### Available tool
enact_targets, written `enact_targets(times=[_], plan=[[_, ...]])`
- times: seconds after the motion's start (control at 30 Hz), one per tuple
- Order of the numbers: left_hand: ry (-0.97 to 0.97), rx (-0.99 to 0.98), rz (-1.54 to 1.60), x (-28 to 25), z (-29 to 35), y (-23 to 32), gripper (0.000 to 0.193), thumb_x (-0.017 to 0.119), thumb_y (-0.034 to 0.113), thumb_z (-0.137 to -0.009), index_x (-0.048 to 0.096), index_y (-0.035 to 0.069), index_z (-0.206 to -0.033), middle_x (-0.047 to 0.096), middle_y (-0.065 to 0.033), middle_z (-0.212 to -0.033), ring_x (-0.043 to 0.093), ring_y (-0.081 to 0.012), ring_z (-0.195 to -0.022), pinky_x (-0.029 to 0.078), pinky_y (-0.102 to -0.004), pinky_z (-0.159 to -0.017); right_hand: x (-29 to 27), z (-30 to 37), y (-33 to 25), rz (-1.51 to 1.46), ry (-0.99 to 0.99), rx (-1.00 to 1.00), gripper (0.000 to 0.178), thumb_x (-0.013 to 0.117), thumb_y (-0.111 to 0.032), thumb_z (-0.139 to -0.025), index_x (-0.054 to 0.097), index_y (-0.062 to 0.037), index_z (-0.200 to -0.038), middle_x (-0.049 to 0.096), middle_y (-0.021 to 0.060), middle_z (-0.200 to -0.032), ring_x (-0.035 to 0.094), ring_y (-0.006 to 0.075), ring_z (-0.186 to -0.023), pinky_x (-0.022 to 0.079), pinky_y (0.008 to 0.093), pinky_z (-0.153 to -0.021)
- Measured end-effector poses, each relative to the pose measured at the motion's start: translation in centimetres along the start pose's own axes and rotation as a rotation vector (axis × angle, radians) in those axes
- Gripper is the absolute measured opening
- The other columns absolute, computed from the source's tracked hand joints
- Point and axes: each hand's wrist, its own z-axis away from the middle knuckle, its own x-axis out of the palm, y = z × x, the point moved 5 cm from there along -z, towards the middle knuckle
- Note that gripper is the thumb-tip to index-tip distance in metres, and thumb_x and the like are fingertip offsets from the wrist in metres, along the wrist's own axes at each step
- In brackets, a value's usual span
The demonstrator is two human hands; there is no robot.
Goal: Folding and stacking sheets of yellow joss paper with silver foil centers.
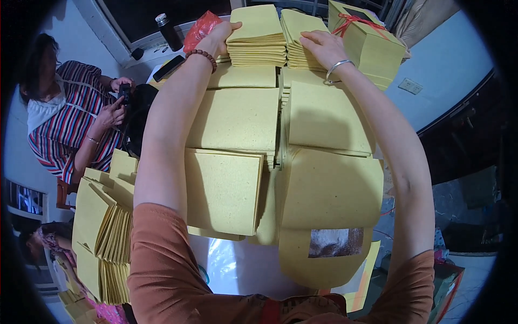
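At the far end of the table, two thick stacks of folded yellow paper stand side by side. My left hand (218, 39) grips the outer side of the left paper stack (257, 40), thumb on its upper edge, other fingers mostly hidden. Over the outer edge of the right paper stack (303, 32) my right hand (325, 49) is laid, its fingers bent onto the top sheets. Nearer to me, beneath my forearms, lie more yellow paper piles (234, 119) in two columns. A sheet with a silvery-brown foil patch (335, 242) lies closest on the right.
A red plastic bag (203, 29) and a dark flask (168, 32) stand back left, near a black phone (169, 68). A yellow box with red ribbon (364, 46) is back right. Folded paper bundles (110, 232) stand at left. A person in stripes (81, 113) sits beyond.
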Motion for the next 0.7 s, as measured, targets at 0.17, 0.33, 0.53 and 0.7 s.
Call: enact_targets(times=[0.17,0.33,0.53,0.7], plan=[[0.018,0.002,-0.174,0.2,-0.5,0.6,0.038,0.049,0.030,-0.090,0.050,0.002,-0.115,0.059,-0.0136,-0.107,0.059,-0.0224,-0.094,0.046,-0.0435,-0.081,0.4,-0.2,0.4,-0.008,0.000,0.038,0.049,0.043,-0.051,-0.084,0.059,-0.0191,-0.118,0.051,0.0066,-0.127,0.040,0.0252,-0.120,0.024,0.0357,-0.104],[0.004,-0.001,-0.514,0.2,0.4,1.1,0.044,0.046,0.043,-0.084,0.054,0.012,-0.115,0.059,-0.0061,-0.110,0.052,-0.0193,-0.101,0.037,-0.0519,-0.082,-0.1,0.1,0.0,-0.037,0.000,0.041,0.049,0.042,-0.051,-0.084,0.059,-0.0199,-0.118,0.050,0.0072,-0.127,0.040,0.0268,-0.121,0.024,0.0341,-0.105],[0.003,0.007,-0.460,0.1,0.8,0.5,0.045,0.051,0.044,-0.081,0.056,0.011,-0.111,0.059,-0.0074,-0.110,0.053,-0.0193,-0.100,0.039,-0.0466,-0.079,-1.4,0.3,-0.8,-0.068,0.052,0.174,0.049,0.049,-0.050,-0.083,0.059,-0.0164,-0.117,0.052,0.0086,-0.126,0.045,0.0253,-0.118,0.029,0.0372,-0.102],[-0.030,0.042,-0.450,0.6,1.3,1.0,0.047,0.059,0.045,-0.076,0.058,0.010,-0.109,0.061,-0.0074,-0.106,0.055,-0.0188,-0.095,0.041,-0.0413,-0.078,-2.5,-1.2,0.1,-0.242,-0.056,0.187,0.053,0.051,-0.053,-0.082,0.059,-0.0141,-0.117,0.054,0.0086,-0.123,0.049,0.0232,-0.115,0.034,0.0312,-0.099]])
